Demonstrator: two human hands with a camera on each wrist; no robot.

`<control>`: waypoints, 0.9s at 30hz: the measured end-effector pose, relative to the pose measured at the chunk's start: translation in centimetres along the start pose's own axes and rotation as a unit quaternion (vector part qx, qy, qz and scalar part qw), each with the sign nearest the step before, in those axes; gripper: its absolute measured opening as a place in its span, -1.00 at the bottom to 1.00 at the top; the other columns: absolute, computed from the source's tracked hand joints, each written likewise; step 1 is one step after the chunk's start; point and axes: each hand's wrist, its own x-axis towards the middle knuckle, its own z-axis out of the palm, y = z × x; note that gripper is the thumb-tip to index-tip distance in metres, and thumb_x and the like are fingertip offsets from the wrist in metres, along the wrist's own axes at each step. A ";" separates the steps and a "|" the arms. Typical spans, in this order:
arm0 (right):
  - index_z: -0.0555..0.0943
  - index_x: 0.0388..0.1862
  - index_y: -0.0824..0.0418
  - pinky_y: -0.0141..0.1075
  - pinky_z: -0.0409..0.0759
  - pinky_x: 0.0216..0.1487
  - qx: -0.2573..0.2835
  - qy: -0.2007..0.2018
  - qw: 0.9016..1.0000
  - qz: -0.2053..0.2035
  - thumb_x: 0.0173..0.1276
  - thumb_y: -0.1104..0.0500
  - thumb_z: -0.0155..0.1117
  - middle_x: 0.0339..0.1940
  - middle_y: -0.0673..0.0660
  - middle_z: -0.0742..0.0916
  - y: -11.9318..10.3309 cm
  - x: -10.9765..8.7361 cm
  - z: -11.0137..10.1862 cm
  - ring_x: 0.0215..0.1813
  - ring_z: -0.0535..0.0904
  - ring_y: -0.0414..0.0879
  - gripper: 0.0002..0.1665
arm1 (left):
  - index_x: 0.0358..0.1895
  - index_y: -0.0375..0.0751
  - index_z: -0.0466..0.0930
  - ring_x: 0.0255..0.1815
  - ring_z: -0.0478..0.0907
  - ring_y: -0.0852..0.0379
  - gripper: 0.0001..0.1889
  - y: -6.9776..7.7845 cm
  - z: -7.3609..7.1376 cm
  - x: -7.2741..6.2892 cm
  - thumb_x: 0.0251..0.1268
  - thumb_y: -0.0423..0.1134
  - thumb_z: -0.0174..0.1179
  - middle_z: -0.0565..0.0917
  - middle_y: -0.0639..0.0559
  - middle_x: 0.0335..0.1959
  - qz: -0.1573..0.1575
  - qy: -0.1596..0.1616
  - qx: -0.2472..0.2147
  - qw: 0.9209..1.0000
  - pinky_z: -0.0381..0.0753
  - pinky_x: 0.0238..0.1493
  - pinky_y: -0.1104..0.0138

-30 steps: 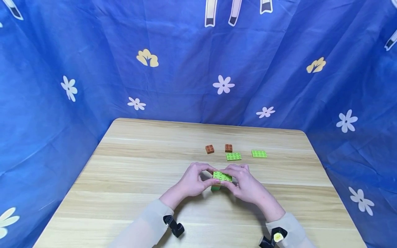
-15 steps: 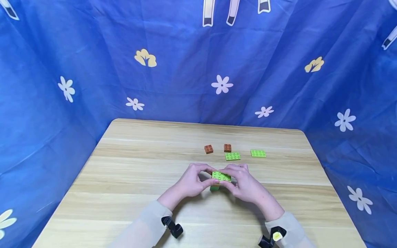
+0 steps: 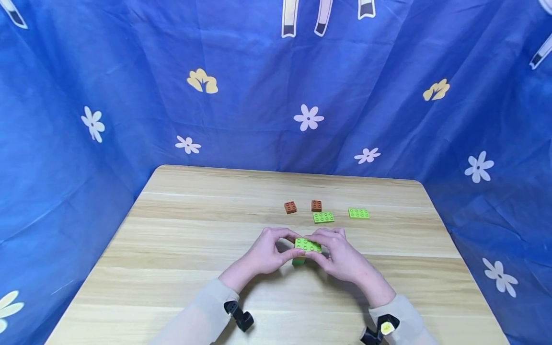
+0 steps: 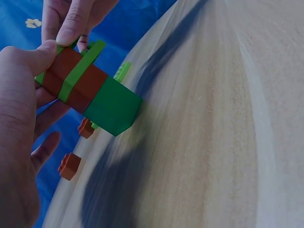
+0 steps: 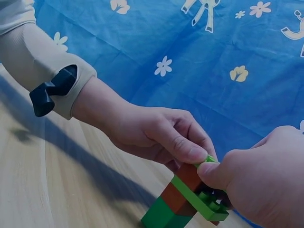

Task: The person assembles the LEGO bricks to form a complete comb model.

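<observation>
A small tower of toy building bricks stands on the table between the hands. Its base is a dark green block [image 4: 114,107], with a brown brick [image 4: 80,95] above it. Over that lies a lime green plate [image 4: 80,73] that sticks out to one side, then another brown brick [image 4: 61,66]. On top is a lime green plate with studs [image 3: 308,245]. The left hand [image 3: 265,250] pinches this top plate at its left end, thumb in front. From the other side the right hand [image 3: 342,254] grips the plate's right part, covering some studs.
Farther back on the wooden table [image 3: 207,215] lie two brown bricks, one left [image 3: 290,207] and one right [image 3: 316,206]. Two loose lime green plates rest near them, a nearer plate [image 3: 323,217] and a right-hand plate [image 3: 359,213]. A blue patterned cloth [image 3: 250,96] surrounds the table's back and sides.
</observation>
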 end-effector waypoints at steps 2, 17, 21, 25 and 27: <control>0.72 0.27 0.12 -0.07 0.30 0.13 -0.004 -0.004 1.000 -0.001 0.48 0.04 0.46 0.01 -0.17 0.77 0.0 0.0 -0.1 0.05 0.65 -0.27 -0.57 | 0.03 0.07 0.79 -0.01 0.71 0.27 -0.70 -0.1 0.0 0.0 0.33 0.05 0.50 0.78 0.33 -0.11 0.006 0.000 0.005 1.000 0.67 0.11 0.04; 0.69 0.31 0.10 -0.03 0.28 0.27 -0.010 -0.020 1.000 0.022 0.53 -0.01 0.41 0.15 -0.12 0.74 -0.3 -0.2 -0.3 0.20 0.62 -0.19 -0.55 | 0.05 0.05 0.78 0.00 0.70 0.27 -0.69 -0.2 -0.1 -0.1 0.32 0.01 0.52 0.78 0.32 -0.10 0.019 0.003 0.013 1.000 0.67 0.14 0.08; 0.69 0.31 0.10 -0.03 0.28 0.27 -0.011 -0.017 0.999 0.024 0.52 -0.01 0.42 0.15 -0.11 0.75 -0.4 -0.3 -0.3 0.21 0.61 -0.17 -0.54 | 0.05 0.04 0.79 0.00 0.70 0.27 -0.69 -0.3 0.0 -0.1 0.31 -0.01 0.52 0.78 0.31 -0.10 0.015 0.002 0.012 1.000 0.67 0.13 0.06; 0.69 0.31 0.12 -0.02 0.26 0.26 -0.011 -0.014 1.000 0.019 0.52 0.00 0.42 0.14 -0.11 0.75 -0.3 -0.3 -0.2 0.20 0.62 -0.19 -0.54 | 0.06 0.06 0.78 0.01 0.70 0.28 -0.69 -0.3 -0.1 -0.1 0.32 0.01 0.52 0.78 0.32 -0.10 0.009 -0.001 0.015 1.000 0.66 0.16 0.08; 0.69 0.30 0.13 -0.01 0.26 0.26 -0.012 -0.011 1.000 0.014 0.51 0.01 0.43 0.13 -0.11 0.75 -0.3 -0.3 -0.2 0.19 0.62 -0.20 -0.54 | 0.06 0.07 0.78 0.01 0.70 0.29 -0.68 -0.2 -0.1 -0.1 0.32 0.02 0.51 0.78 0.34 -0.10 0.006 -0.003 0.016 1.000 0.64 0.18 0.10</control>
